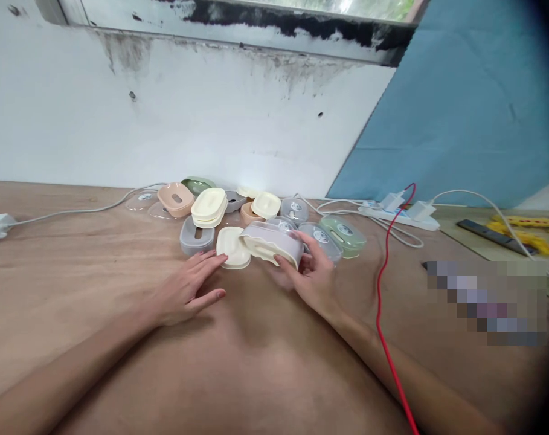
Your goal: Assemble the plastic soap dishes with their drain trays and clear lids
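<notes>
Here, right hand (317, 275) clamped on pale box (274, 234); left hand (183, 293) spread, touching cream lid (233, 246); stickers (345, 229) unreadably small.

Two bare forearms, left and right, both slender and smooth in outline. Left forearm (97, 356) broadens toward the near edge, tapers to a narrow wrist; skin uncovered along all that shows. Left hand (186, 290) bare, slim, lightly built; thumbnail (220, 294) deep red, looks like polish. Right forearm (392, 356) similar in build, also uncovered, narrowing toward the far end. Right hand (317, 278) bare, slim; thumb tip reddish at the nail. Remaining nails too small to judge for colour.
</notes>
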Demonstrator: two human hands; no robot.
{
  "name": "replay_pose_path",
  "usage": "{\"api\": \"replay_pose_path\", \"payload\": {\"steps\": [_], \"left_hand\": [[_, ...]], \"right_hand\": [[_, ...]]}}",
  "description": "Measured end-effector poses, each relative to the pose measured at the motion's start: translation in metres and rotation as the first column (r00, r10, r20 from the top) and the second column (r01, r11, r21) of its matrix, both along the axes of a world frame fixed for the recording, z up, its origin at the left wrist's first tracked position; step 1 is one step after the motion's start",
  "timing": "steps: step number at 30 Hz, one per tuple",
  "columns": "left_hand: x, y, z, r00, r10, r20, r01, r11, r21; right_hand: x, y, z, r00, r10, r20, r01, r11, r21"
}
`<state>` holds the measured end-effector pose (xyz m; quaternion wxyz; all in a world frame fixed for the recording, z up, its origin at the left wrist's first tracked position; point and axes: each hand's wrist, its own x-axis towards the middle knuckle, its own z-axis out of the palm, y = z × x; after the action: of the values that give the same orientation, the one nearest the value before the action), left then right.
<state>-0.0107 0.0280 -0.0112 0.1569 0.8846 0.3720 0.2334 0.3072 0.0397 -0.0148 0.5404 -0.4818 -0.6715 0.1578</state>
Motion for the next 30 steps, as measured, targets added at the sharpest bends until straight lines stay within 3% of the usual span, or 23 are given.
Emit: {"api": "replay_pose_path", "payload": {"steps": [5, 7, 10, 13, 18, 30], "left_hand": [[0.004, -0.003, 0.001, 0.999, 0.02, 0.035, -0.026, 0.987, 0.161], [0.006, -0.005, 0.001, 0.999, 0.039, 0.027, -0.044, 0.976, 0.214], [0.008, -0.008, 0.001, 0.999, 0.037, 0.026, -0.042, 0.97, 0.241], [0.01, -0.01, 0.001, 0.996, -0.017, 0.093, 0.001, 0.985, 0.173], [0.008, -0.012, 0.003, 0.979, -0.106, 0.177, 0.087, 0.99, 0.112], [0.012, -0.024, 0.009, 0.958, -0.221, 0.183, 0.203, 0.973, 0.114]], "right_hand": [[0.002, -0.002, -0.005, 0.989, 0.005, 0.145, -0.025, 0.991, 0.134], [0.001, -0.004, -0.004, 0.959, 0.027, 0.283, -0.082, 0.98, 0.183], [-0.002, -0.007, 0.0, 0.838, -0.004, 0.546, -0.129, 0.97, 0.205], [-0.005, -0.009, 0.003, 0.728, -0.031, 0.685, -0.161, 0.963, 0.214], [-0.01, -0.007, 0.001, 0.656, 0.003, 0.755, -0.193, 0.967, 0.164], [-0.014, -0.001, 0.002, 0.61, 0.11, 0.785, -0.236, 0.971, 0.048]]}}
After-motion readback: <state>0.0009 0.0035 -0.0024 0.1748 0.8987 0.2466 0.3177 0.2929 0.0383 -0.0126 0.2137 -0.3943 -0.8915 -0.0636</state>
